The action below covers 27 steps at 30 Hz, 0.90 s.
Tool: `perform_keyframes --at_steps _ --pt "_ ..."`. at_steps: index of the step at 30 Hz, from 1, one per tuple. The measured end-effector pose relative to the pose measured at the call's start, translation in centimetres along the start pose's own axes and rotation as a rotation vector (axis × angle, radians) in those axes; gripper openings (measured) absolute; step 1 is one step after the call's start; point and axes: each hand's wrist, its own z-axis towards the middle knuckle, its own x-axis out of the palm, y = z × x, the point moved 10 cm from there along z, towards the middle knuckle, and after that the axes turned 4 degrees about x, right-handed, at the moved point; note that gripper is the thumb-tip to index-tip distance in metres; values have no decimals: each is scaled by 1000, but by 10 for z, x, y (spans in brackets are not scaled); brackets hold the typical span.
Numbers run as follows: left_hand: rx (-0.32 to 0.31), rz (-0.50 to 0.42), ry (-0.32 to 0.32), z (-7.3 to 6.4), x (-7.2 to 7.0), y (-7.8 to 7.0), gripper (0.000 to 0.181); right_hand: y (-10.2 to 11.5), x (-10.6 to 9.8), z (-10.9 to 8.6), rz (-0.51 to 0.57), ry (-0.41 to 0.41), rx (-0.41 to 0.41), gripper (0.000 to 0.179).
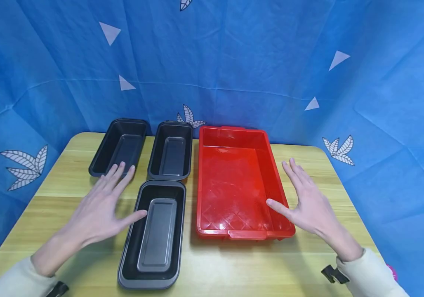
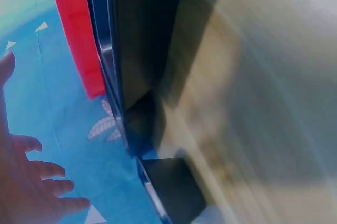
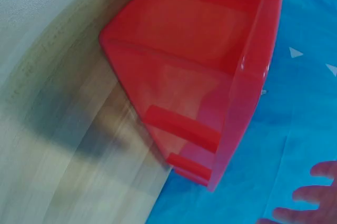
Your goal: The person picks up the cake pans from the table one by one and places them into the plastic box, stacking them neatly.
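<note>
The left hand (image 1: pixel 102 206) is hovering, fingers extended, near the front loaf pan (image 1: pixel 158 235); the right hand (image 1: pixel 308 204), likewise, near the red plastic tray (image 1: pixel 234 189). Two rear loaf pans (image 1: pixel 171 154) are standing beyond.

Tray (image 1: pixel 232 181) red with a faint diamond pattern, loaf pans (image 1: pixel 158 235) black to dark grey, desk (image 1: pixel 241 268) pale yellow wood grain, backdrop cloth (image 1: pixel 234 49) blue with off-white triangles (image 1: pixel 109 33) and black-outlined white leaf sprigs (image 1: pixel 26 165), sleeves (image 1: pixel 371 274) cream.
</note>
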Motion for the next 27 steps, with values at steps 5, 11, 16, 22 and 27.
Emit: perform_keyframes --at_steps 5,11,16,22,27 --pt "-109 -150 78 -7 13 11 109 -15 1 7 110 64 83 102" --pt "-207 -274 107 -14 31 20 107 -34 3 15 239 80 162 96" --pt "-272 -321 120 -19 40 30 105 -45 5 22 341 76 193 89" --pt "-313 -462 145 -23 53 34 104 -57 15 30 432 129 243 82" --pt "-348 -539 161 -28 61 38 102 -61 22 33 483 164 270 79"
